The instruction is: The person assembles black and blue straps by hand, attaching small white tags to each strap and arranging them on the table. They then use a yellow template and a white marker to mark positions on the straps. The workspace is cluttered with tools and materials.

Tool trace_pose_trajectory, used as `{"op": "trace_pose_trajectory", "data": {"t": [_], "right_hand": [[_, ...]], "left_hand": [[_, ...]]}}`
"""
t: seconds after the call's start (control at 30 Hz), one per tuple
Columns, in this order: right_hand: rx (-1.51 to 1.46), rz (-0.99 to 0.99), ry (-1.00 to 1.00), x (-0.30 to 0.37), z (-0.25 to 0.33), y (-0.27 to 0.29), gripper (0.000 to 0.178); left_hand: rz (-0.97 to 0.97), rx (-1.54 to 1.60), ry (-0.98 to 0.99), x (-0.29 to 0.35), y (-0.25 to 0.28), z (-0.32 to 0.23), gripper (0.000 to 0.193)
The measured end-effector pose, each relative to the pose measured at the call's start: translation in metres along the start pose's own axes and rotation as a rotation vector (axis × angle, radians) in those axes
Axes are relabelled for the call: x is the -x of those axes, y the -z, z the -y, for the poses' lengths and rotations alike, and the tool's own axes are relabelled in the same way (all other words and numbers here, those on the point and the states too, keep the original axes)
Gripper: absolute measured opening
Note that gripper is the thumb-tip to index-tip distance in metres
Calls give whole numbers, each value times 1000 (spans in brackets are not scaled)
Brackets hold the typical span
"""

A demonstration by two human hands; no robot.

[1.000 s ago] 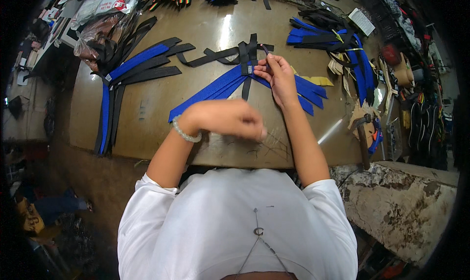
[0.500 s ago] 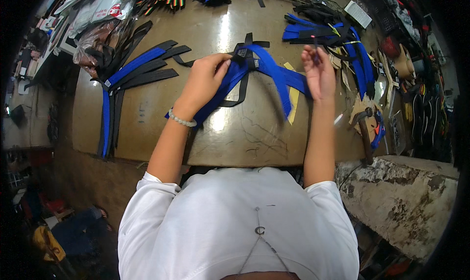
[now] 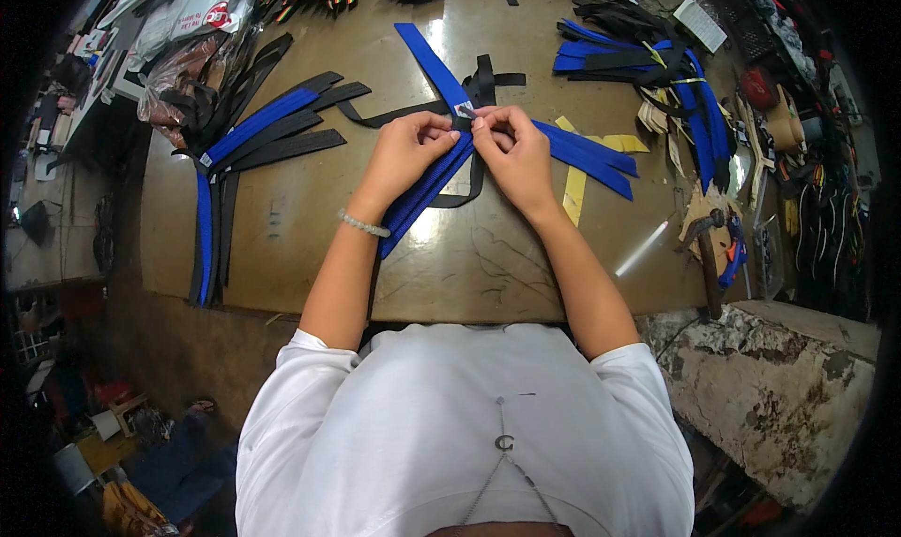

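Observation:
Several blue and black webbing straps [image 3: 427,199] meet in a crossing bundle at the middle of the table. My left hand [image 3: 413,152] is closed, pinching the bundle at the crossing. My right hand [image 3: 511,152] is closed right beside it, the fingertips almost meeting the left ones. From its fingers a small thin dark tool [image 3: 467,113] points at a white label on the blue strap [image 3: 432,63], which extends away from me. Other blue straps [image 3: 587,157] run out to the right, over yellow strips [image 3: 572,194]. My fingers hide the exact pinch point.
Blue and black straps [image 3: 272,129] lie fanned at the left. A tied strap bundle [image 3: 694,96] lies at the back right, with a hammer [image 3: 707,255] nearer me. Plastic bags [image 3: 202,21] stand at the back left. A rough stone ledge [image 3: 770,387] borders the right.
My right hand has come left from its raised place to the bundle, bringing the thin tool. The loose blue strap has flipped from the right to point away from me.

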State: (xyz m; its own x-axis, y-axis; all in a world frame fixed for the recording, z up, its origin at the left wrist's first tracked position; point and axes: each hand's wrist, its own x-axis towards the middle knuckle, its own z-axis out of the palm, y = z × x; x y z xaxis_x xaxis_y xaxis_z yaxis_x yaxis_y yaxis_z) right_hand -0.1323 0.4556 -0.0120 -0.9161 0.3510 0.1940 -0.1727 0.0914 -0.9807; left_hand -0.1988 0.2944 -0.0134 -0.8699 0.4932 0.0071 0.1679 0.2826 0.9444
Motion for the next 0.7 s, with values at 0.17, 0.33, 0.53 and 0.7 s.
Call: {"op": "trace_pose_trajectory", "data": {"t": [0.17,0.33,0.53,0.7], "right_hand": [[64,50,-61,0,0,-3,13],[104,36,32,2,-4,-3,12],[255,12,171,4,-8,-9,15],[371,28,235,4,-10,-9,12]], "left_hand": [[-52,10,37,-2,0,4,25],[-61,-28,87,-3,4,5,24],[-84,-82,84,-2,4,0,23],[-50,-89,118,-2,5,-1,18]]}}
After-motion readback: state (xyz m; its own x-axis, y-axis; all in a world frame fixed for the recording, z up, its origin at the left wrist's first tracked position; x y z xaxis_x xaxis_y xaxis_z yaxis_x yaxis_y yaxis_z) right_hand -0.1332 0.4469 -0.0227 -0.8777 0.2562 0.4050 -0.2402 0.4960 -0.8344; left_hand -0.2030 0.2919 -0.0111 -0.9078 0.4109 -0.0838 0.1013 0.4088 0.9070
